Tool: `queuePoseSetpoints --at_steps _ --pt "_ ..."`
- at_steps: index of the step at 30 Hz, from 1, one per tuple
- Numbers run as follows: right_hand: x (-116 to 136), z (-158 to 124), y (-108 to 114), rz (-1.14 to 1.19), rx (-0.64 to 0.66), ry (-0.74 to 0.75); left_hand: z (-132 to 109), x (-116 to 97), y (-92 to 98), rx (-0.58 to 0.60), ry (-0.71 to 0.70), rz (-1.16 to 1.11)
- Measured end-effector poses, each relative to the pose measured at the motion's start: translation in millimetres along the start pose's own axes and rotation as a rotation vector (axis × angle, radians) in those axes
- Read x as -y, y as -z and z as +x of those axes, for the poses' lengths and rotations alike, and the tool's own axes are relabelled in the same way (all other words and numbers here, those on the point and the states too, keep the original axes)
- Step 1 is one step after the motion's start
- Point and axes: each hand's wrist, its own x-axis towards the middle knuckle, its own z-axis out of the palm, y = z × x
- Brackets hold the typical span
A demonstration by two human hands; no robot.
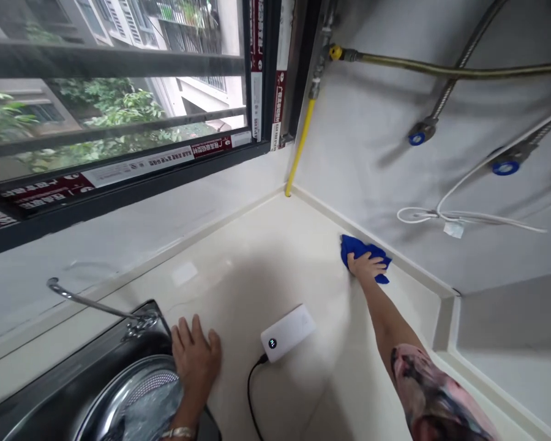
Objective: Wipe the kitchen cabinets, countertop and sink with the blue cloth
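My right hand point(366, 267) lies spread on a blue cloth point(359, 246), pressing it to the cream countertop point(275, 245) beside the raised edge along the right wall. The cloth sticks out around the fingers. At the lower left, my left hand point(196, 350) rests with its fingers apart at the right rim of the sink point(37, 380), holding nothing. Between the hands a white power bank point(288, 332) lies on the counter, with a lit round display and a black cable point(249, 392) plugged into its near end.
A chrome faucet point(92, 304) arches over the sink, which holds a metal colander point(119, 392). A yellow pipe point(300, 147) enters the counter's back corner. Hoses, blue-ringed valves point(505, 166) and a white cable point(468, 215) are on the right wall. A window point(119, 92) is at the upper left.
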Motion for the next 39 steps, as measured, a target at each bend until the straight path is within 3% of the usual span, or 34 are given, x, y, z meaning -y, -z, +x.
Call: queuePoseSetpoints --at_steps 5,8,13,17,21,24,27,31,35,37,39 --pt "93.3 1.9 -16.6 -0.031 0.054 0.162 -2.1 4.2 0.3 0.046 -0.026 0.056" --pt "159.2 -23.6 -35.3 -0.060 0.117 0.364 -3.4 5.6 1.7 0.063 -0.037 0.088" --pt "257.0 -127.6 -55.9 -0.074 0.218 0.767 -4.2 7.7 4.5 0.097 -0.059 0.095" --pt "280.5 -231.8 -54.9 0.030 0.334 1.104 -3.8 6.3 4.7 0.099 -0.037 0.093" --pt "257.9 -306.6 -47.5 0.073 0.418 1.383 -3.0 2.2 5.2 0.065 -0.006 0.074" --pt "234.2 -318.5 -39.2 0.066 0.452 1.485 -2.6 -0.5 6.2 0.044 0.025 0.053" --pt "212.1 -287.4 -25.8 0.005 0.466 1.370 -1.7 -2.5 7.2 0.050 0.062 0.031" --pt "164.3 -202.1 -3.1 -0.130 0.426 1.016 0.1 -6.1 9.3 0.056 0.094 -0.002" --pt "71.9 -126.6 18.9 -0.254 0.336 0.680 1.6 -11.7 13.8 0.062 0.101 -0.027" --pt "16.5 -113.6 28.3 -0.278 0.268 0.563 3.0 -14.8 14.9 0.066 0.089 -0.041" --pt "-34.1 -121.0 35.0 -0.285 0.217 0.498 4.4 -18.5 14.7 0.072 0.095 -0.059"
